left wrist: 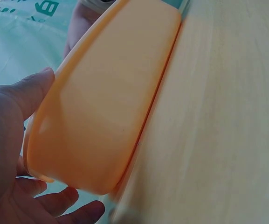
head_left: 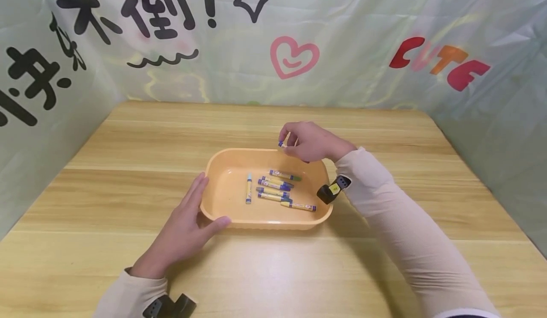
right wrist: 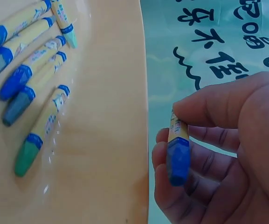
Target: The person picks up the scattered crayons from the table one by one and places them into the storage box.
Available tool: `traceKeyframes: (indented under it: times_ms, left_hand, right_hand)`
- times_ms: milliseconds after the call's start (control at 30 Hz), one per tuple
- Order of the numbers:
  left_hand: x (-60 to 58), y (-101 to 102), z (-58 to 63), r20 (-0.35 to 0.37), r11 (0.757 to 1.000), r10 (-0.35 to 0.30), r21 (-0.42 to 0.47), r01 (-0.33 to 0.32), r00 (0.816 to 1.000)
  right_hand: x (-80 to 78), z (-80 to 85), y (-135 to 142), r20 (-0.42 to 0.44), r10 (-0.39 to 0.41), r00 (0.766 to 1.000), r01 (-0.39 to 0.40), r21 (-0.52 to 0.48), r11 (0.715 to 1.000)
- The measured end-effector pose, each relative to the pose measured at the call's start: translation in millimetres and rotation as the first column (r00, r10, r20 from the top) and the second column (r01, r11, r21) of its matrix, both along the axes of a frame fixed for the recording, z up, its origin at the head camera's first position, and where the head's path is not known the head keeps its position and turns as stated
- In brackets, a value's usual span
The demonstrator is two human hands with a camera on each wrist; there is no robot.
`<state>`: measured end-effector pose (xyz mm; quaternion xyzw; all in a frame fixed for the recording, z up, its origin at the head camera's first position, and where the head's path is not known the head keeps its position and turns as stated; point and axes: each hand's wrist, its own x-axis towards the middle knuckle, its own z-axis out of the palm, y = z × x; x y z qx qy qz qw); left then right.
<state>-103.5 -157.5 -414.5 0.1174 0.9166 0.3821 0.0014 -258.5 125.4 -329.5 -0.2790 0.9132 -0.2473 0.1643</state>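
An orange plastic basin (head_left: 226, 180) stands on the table with several crayons in it. My left hand (head_left: 183, 232) rests against its near left corner, thumb on the front rim and fairly straight fingers along the left side. Above the far right rim, my right hand (head_left: 309, 141) pinches a blue crayon (right wrist: 178, 161) between thumb and fingers, its blue end pointing down in the right wrist view. Inside the basin, a green crayon (head_left: 285, 175) lies farthest back, and a light blue crayon (head_left: 249, 188) lies apart at the left. A yellow crayon (head_left: 298, 206) is nearest the front.
The wooden table (head_left: 273, 270) extends around the basin on all sides. A printed cloth backdrop (head_left: 350, 33) with lettering and a pink heart (head_left: 295, 57) rises behind it and along both sides.
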Motion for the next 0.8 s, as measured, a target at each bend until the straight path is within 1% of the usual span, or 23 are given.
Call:
traceKeyframes:
  times_ms: [233,500,800]
  left_hand:
    - [0.1,0.1,0.3,-0.006,1.0,-0.001,-0.006,0.001,1.0]
    - [0.0,-0.3,0.3,0.001,1.0,-0.001,-0.003,0.001,1.0]
    - [-0.3,-1.1,-0.8,-0.003,1.0,-0.004,-0.004,0.004,1.0]
  right_hand:
    - [0.3,-3.9,-11.3,0.012,0.04,0.999,-0.04,-0.02,0.999]
    - [0.4,-9.3,-23.8,-0.067,0.091,0.994,-0.09,0.009,0.996]
    - [2.8,-13.3,-39.6,-0.051,0.138,0.989,-0.136,0.047,0.99]
